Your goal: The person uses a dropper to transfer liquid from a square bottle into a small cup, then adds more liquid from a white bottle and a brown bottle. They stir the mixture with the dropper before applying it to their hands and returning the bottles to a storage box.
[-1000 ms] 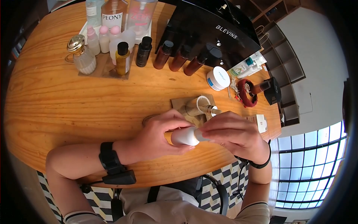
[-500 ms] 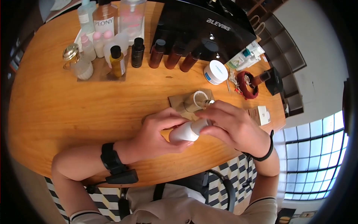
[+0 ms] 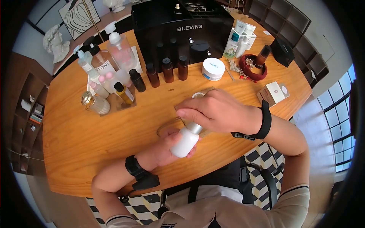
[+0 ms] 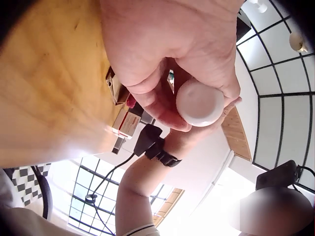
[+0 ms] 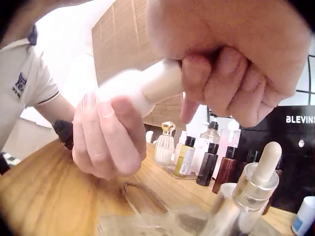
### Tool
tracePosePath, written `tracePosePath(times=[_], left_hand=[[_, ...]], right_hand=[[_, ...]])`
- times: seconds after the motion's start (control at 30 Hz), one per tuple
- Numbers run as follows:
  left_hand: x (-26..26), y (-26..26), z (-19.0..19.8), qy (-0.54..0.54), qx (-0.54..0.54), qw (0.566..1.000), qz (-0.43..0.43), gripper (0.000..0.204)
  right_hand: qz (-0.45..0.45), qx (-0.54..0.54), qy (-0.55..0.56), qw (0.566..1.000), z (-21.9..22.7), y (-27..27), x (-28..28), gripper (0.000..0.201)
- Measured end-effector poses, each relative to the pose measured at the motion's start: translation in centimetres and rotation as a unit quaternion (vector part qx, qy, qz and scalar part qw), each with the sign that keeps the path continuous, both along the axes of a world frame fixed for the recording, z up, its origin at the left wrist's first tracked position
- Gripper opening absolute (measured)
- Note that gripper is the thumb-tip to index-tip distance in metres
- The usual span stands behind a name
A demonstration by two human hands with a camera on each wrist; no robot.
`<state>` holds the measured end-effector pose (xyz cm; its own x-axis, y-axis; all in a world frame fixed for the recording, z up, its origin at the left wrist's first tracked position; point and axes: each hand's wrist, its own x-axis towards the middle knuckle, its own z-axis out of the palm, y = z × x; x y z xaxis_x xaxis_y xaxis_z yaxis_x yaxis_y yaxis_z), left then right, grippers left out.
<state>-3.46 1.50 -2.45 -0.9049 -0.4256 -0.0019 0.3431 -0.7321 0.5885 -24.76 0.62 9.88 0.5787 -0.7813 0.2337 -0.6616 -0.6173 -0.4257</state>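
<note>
- Warm wooden table (image 3: 76, 136) fills my head view, with a black display box (image 3: 182, 28) marked BLEVINS at its far edge.
- I see my left hand (image 3: 167, 146) wrapped around a small white bottle (image 3: 184, 142), held just above the table near the front edge, its base towards me.
- My right hand (image 3: 213, 110) curls over the bottle's silver neck, fingers closed on its top; the cap itself is hidden under them.
- Directly behind my hands a dropper bottle (image 5: 256, 184) stands on a brown mat (image 5: 162, 221), mostly covered by my right hand in the head view.
- Three brown bottles (image 3: 167, 70) line up before the box, with a white jar (image 3: 213, 68) to their right.
- Far left, a gold-capped perfume bottle (image 3: 95, 103) and a PEONY bottle (image 3: 102, 62) stand among pump bottles.
- A red scrunchie (image 3: 254, 68) and a small carton (image 3: 274, 92) lie to the right, well apart from my hands.
</note>
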Motion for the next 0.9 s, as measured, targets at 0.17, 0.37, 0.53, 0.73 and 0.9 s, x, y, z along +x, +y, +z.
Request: tracePosePath(times=[0.17,0.37,0.53,0.73,0.9], left_hand=[[0.5,-0.8,0.4,0.093,0.177,0.976,-0.087,0.062],[0.2,-0.1,2.2,-0.105,-0.157,0.981,0.031,0.069],[0.2,-0.3,2.1,0.049,0.086,0.994,-0.052,0.058],[0.0,0.7,3.3,-0.103,-0.152,0.981,0.071,0.065],[0.0,1.0,3.7,-0.118,-0.189,0.969,0.102,0.049]], right_hand=[[0.098,-0.147,-0.094,0.98,-0.9,-0.2,-0.6,0.025],[-0.004,0.029,0.034,0.999,-0.7,0.0,0.4,0.027],[0.041,-0.075,-0.018,0.996,0.3,0.5,0.1,0.021],[0.063,-0.093,-0.002,0.994,-0.1,0.9,0.6,0.021],[0.016,0.007,-0.024,1.0,0.8,1.2,0.6,0.024]])
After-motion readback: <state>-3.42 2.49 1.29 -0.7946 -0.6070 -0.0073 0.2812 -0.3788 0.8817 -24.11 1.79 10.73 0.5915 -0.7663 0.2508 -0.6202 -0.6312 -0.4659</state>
